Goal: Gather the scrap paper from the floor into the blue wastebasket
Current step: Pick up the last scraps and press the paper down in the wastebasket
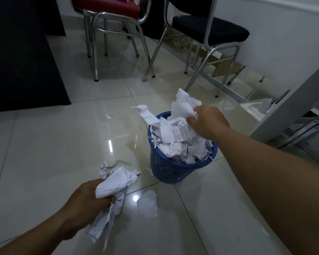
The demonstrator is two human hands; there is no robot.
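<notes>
The blue wastebasket (168, 170) stands on the tiled floor, heaped with white scrap paper above its rim. My right hand (207, 122) is over the basket's far right side and grips a crumpled white sheet (182, 105) that sticks up above the pile. My left hand (87, 201) is low at the basket's near left and grips a bundle of crumpled paper (112, 186), with strips hanging below the fist. One loose scrap (148, 203) lies on the floor in front of the basket. A long strip (145, 113) hangs over the basket's far rim.
A red-seated chrome chair (107, 10) and a black-seated chrome chair (210, 28) stand behind the basket. A dark cabinet (20, 57) fills the left. A grey desk edge (291, 111) with metal brackets is at the right.
</notes>
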